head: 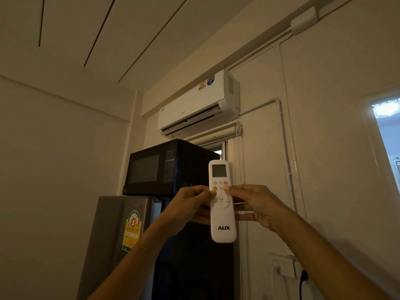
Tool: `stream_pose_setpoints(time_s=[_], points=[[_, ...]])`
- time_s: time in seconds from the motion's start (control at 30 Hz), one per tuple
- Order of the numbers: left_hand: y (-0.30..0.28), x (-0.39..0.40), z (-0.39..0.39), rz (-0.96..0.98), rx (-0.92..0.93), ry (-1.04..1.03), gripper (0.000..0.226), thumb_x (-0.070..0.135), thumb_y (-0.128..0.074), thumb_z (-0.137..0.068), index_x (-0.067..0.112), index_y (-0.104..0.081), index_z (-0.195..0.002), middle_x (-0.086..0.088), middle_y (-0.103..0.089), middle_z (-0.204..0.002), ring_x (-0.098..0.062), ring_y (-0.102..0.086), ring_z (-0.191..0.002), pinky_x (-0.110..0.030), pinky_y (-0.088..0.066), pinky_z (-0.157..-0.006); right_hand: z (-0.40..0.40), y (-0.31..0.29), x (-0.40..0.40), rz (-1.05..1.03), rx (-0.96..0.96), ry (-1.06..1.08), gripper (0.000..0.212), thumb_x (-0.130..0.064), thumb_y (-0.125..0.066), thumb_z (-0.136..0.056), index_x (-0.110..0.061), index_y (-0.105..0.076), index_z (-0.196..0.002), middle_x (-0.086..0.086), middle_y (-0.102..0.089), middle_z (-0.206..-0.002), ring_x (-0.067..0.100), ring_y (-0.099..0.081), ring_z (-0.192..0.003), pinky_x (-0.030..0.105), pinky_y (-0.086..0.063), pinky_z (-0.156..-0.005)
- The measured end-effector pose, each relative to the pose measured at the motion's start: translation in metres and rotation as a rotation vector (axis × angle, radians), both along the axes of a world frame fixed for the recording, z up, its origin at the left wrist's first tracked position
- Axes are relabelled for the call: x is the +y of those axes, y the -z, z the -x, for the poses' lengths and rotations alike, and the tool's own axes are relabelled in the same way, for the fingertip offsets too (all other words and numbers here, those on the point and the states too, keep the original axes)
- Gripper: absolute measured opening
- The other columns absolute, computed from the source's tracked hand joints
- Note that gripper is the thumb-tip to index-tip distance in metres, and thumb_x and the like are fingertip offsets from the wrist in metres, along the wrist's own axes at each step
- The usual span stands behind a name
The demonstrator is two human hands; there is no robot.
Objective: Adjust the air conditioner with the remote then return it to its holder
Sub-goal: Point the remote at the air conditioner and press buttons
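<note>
A white AUX remote (223, 221) stands upright in front of me, its small screen at the top. My left hand (190, 206) grips its left side, thumb on the orange button. My right hand (257, 204) grips its right side, thumb on a button in the same row. High on the wall above hangs the white air conditioner (194, 105), its bottom flap open. No remote holder is in view.
A black microwave (160, 167) sits on a grey fridge (121, 234) at the left, just behind the hands. A wall socket with a black plug (287, 269) is at the lower right. A bright window (387, 131) lies at the right edge.
</note>
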State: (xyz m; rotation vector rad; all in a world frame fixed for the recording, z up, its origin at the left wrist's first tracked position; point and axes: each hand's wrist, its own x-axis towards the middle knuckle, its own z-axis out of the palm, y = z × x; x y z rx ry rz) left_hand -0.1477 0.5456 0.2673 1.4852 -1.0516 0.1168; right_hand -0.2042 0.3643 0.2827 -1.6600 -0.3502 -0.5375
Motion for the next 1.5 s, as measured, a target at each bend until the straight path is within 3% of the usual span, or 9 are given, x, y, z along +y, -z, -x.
stream_pose_setpoints(time_s=[0.33, 0.43, 0.53, 0.8, 1.03, 1.27, 1.5], points=[[0.001, 0.0, -0.001, 0.002, 0.001, -0.008, 0.014, 0.025, -0.05, -0.094, 0.02, -0.062, -0.099, -0.001, -0.074, -0.09, -0.022, -0.074, -0.086, -0.027, -0.06, -0.062, -0.003, 0.001, 0.0, -0.007, -0.009, -0.01, 0.018, -0.022, -0.072, -0.08, -0.011, -0.067, -0.093, 0.001, -0.075, -0.074, 0.013, -0.073, -0.057, 0.027, -0.055, -0.041], [0.002, 0.0, -0.001, 0.004, 0.005, -0.007, 0.014, 0.024, -0.05, -0.094, 0.019, -0.063, -0.098, -0.002, -0.075, -0.09, -0.022, -0.074, -0.086, -0.026, -0.06, -0.062, -0.003, 0.001, 0.0, -0.003, -0.011, -0.014, 0.02, -0.022, -0.072, -0.08, -0.01, -0.067, -0.095, 0.004, -0.074, -0.081, 0.013, -0.073, -0.059, 0.027, -0.056, -0.042], [0.004, -0.001, -0.002, 0.002, 0.01, -0.001, 0.014, 0.023, -0.05, -0.095, 0.019, -0.062, -0.099, -0.003, -0.074, -0.092, -0.022, -0.074, -0.086, -0.027, -0.06, -0.062, -0.003, 0.003, -0.001, -0.007, -0.012, -0.026, 0.02, -0.021, -0.072, -0.08, -0.009, -0.068, -0.095, 0.001, -0.076, -0.073, 0.013, -0.074, -0.06, 0.027, -0.056, -0.042], [0.015, -0.001, -0.002, 0.0, 0.027, 0.02, 0.016, 0.024, -0.051, -0.094, 0.018, -0.062, -0.102, -0.005, -0.073, -0.096, -0.023, -0.073, -0.088, -0.028, -0.06, -0.064, -0.006, 0.017, -0.003, 0.016, -0.032, -0.019, 0.019, -0.022, -0.071, -0.081, -0.011, -0.068, -0.096, 0.004, -0.075, -0.087, 0.015, -0.074, -0.068, 0.029, -0.059, -0.048], [0.053, -0.004, -0.001, 0.012, 0.085, 0.019, 0.015, 0.026, -0.053, -0.093, 0.022, -0.064, -0.102, -0.004, -0.074, -0.096, -0.023, -0.073, -0.089, -0.029, -0.061, -0.066, -0.008, 0.053, -0.007, 0.012, -0.028, -0.011, 0.014, -0.022, -0.072, -0.08, -0.016, -0.07, -0.092, -0.003, -0.076, -0.079, 0.012, -0.074, -0.068, 0.027, -0.057, -0.046], [0.103, -0.006, 0.006, 0.015, 0.152, 0.007, 0.012, 0.027, -0.055, -0.092, 0.027, -0.067, -0.095, 0.002, -0.076, -0.092, -0.02, -0.074, -0.086, -0.025, -0.06, -0.062, 0.002, 0.103, -0.008, 0.025, 0.039, 0.021, 0.015, -0.023, -0.07, -0.081, -0.017, -0.069, -0.095, -0.001, -0.075, -0.089, 0.012, -0.074, -0.072, 0.028, -0.06, -0.051], [0.16, -0.007, 0.011, -0.015, 0.206, 0.015, 0.014, 0.025, -0.054, -0.092, 0.024, -0.065, -0.101, 0.0, -0.075, -0.096, -0.021, -0.074, -0.087, -0.027, -0.06, -0.064, 0.011, 0.157, -0.01, 0.009, 0.125, 0.036, 0.015, -0.025, -0.072, -0.078, -0.018, -0.07, -0.091, -0.007, -0.076, -0.079, 0.011, -0.074, -0.072, 0.026, -0.058, -0.049]])
